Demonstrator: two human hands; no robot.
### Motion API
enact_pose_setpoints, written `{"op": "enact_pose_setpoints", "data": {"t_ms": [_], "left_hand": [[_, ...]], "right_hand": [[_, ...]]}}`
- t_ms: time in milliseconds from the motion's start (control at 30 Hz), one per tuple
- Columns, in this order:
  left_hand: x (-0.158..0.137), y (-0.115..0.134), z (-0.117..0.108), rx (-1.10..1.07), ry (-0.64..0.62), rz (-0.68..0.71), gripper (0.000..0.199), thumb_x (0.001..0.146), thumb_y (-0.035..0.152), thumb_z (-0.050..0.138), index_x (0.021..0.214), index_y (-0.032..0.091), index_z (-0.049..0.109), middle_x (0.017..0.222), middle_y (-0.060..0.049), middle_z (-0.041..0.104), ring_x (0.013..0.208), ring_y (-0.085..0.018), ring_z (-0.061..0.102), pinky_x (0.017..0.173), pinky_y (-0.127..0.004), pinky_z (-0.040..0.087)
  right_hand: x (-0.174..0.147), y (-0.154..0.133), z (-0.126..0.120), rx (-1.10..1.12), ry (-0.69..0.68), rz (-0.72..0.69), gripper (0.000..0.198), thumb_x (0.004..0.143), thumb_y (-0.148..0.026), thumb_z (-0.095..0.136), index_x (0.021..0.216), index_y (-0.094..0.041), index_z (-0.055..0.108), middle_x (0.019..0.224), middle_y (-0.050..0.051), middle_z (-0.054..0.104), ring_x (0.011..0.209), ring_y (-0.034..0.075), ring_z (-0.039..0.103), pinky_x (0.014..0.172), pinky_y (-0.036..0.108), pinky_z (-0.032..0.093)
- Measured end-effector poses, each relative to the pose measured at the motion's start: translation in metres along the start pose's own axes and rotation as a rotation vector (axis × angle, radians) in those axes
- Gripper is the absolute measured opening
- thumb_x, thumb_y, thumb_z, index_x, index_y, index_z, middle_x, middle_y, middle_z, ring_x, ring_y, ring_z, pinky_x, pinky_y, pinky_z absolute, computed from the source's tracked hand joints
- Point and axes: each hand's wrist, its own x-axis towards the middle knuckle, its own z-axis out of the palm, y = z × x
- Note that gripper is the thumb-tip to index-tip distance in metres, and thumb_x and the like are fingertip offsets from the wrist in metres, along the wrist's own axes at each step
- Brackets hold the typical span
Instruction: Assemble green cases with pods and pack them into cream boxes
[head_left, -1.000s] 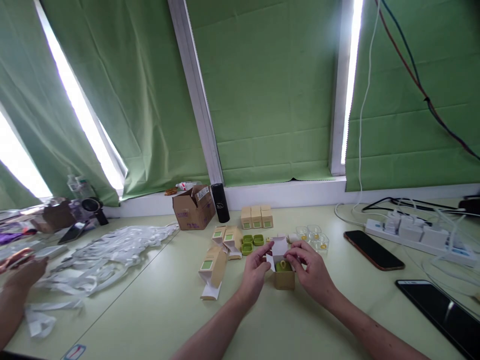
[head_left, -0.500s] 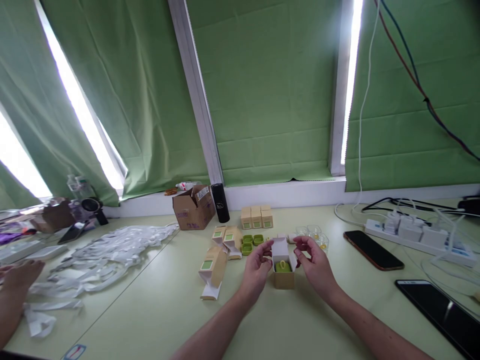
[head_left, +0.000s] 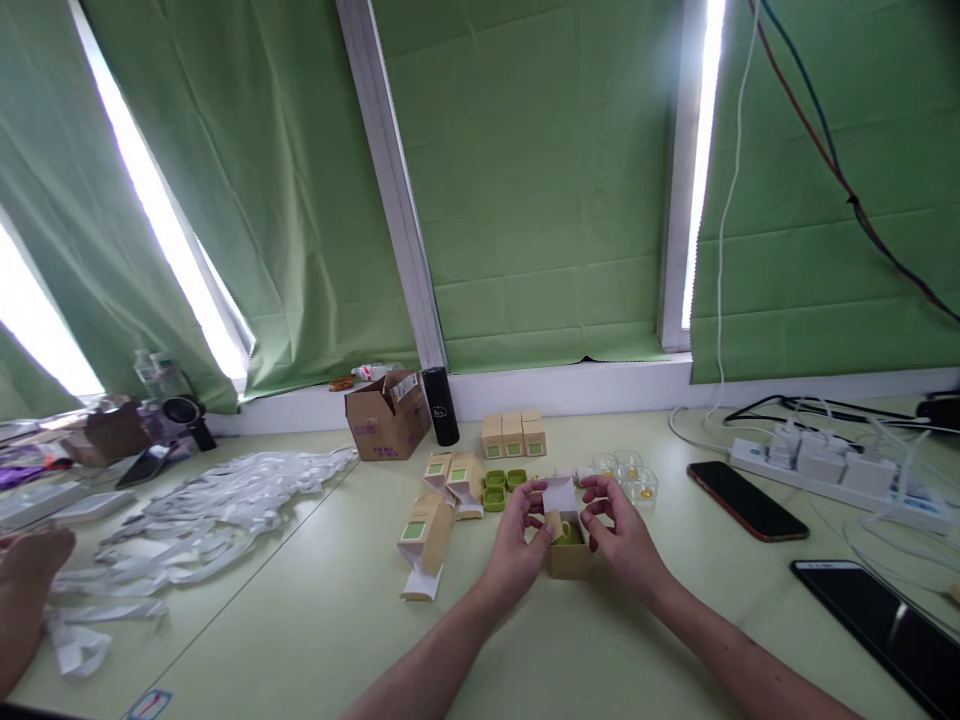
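Note:
A small kraft cardboard box [head_left: 570, 564] stands on the table in front of me with its white-lined lid [head_left: 559, 494] raised. Inside it sits a green item [head_left: 571, 535] with a small loop on top. My left hand [head_left: 519, 540] grips the box's left side, its thumb pressing the left side flap [head_left: 553, 522] inward over the green item. On the opposite side, my right hand [head_left: 619, 528] has bent fingers at the right flap and edge. Just beyond are several green square trays [head_left: 495, 497] and clear round containers [head_left: 637, 482], partly hidden by my right hand.
Several kraft boxes [head_left: 427, 528] lie left of my hands, and more closed ones [head_left: 513, 436] stand behind. An opened carton [head_left: 388, 415] and black bottle [head_left: 440, 406] are at the wall. Phones [head_left: 747, 500] and a power strip [head_left: 840, 480] lie right. White straps [head_left: 225, 500] and another person's hand [head_left: 34, 570] are left.
The left flap of the small box has been folded inward under my left thumb. My right hand has shifted slightly left, closer to the box.

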Motion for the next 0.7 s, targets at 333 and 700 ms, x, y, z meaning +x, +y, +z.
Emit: {"op": "enact_pose_setpoints", "data": {"t_ms": [333, 700], "left_hand": [[0.0, -0.008, 0.001, 0.063, 0.021, 0.043, 0.045, 0.079, 0.01, 0.061, 0.121, 0.02, 0.049, 0.117, -0.011, 0.063, 0.109, -0.022, 0.06, 0.086, -0.032, 0.045], [-0.001, -0.008, 0.004, 0.082, 0.03, 0.064, 0.041, 0.081, 0.014, 0.062, 0.118, 0.022, 0.047, 0.114, -0.008, 0.06, 0.107, -0.021, 0.059, 0.086, -0.032, 0.045]], "right_hand": [[-0.005, -0.011, 0.005, -0.018, -0.011, 0.022, 0.043, 0.081, -0.049, 0.068, 0.114, -0.024, 0.055, 0.098, 0.004, 0.055, 0.079, 0.02, 0.062, 0.055, 0.03, 0.055], [-0.005, -0.001, 0.006, -0.118, -0.017, -0.003, 0.041, 0.082, -0.042, 0.063, 0.118, -0.023, 0.054, 0.101, 0.005, 0.056, 0.077, 0.018, 0.062, 0.064, 0.032, 0.054]]}}
